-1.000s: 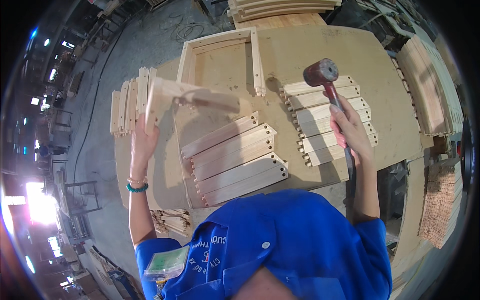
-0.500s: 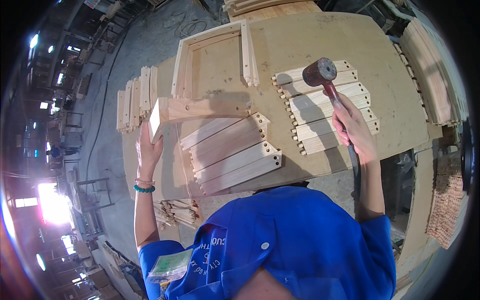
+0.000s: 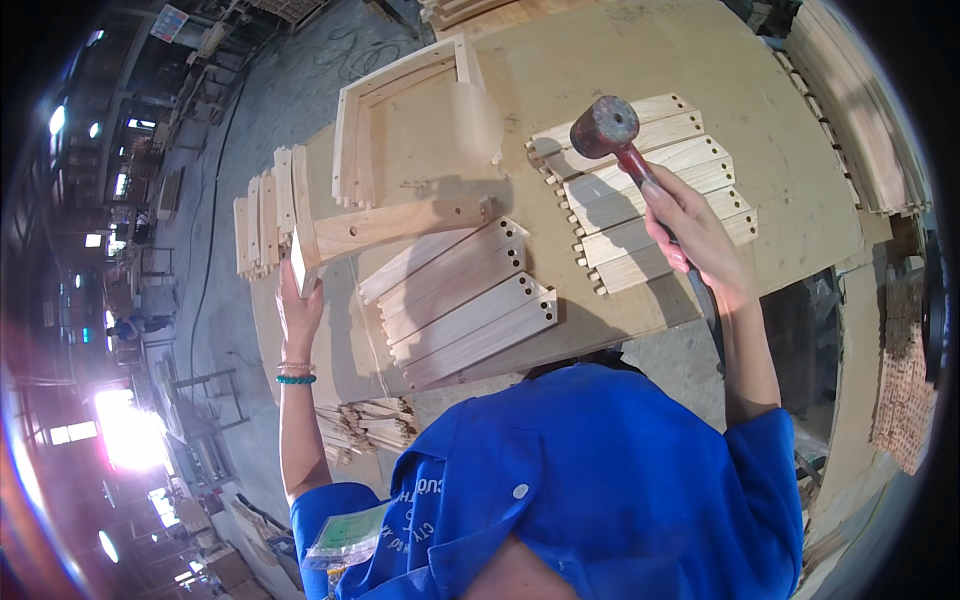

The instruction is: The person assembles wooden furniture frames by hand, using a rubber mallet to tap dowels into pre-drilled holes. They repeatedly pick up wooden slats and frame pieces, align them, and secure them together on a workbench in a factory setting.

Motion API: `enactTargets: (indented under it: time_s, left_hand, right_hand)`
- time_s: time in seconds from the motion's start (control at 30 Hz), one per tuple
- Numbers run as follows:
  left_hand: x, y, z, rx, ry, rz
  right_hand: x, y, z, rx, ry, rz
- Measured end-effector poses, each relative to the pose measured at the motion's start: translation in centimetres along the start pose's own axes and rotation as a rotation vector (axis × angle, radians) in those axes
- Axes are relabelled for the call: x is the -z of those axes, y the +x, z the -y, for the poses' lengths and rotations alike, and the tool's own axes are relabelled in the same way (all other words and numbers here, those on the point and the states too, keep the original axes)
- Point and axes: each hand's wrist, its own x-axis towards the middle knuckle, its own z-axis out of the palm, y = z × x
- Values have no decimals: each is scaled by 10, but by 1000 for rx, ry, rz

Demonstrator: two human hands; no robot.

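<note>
My left hand (image 3: pixel 300 312) is closed round the near end of an L-shaped wooden frame piece (image 3: pixel 395 228). Its long rail stretches to the right over the table, with a few dark holes along its face. In my right hand (image 3: pixel 692 222) is a mallet (image 3: pixel 606 127) with a dark red head and a dark handle. The mallet's head is raised over a row of pale wooden slats (image 3: pixel 655 190) with round pegs at one end and holes at the other. Between my hands lies another group of slats (image 3: pixel 470 305), close to the table's front edge.
Joined frame pieces (image 3: pixel 347 140) stand at the far left of the cardboard-covered table (image 3: pixel 580 50). A bundle of short wooden pieces (image 3: pixel 262 225) sits at the left edge. Stacks of curved boards (image 3: pixel 850 110) rise at the right. More sticks (image 3: pixel 365 428) lie below the table edge.
The mallet has shifted a little up and left with my right hand. The frame piece has tilted, its far end dropping slightly against its near end. The whole view has moved somewhat.
</note>
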Motion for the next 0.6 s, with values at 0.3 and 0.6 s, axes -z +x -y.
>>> enactTargets:
  time_s: [0.3,0.6]
  left_hand:
    - [33,65,-77,-333,311,113]
    - [46,75,-120,-351,281,147]
  right_hand:
    - [-25,24,78,144,-366,55]
    - [-100,44,177,612,-692,376]
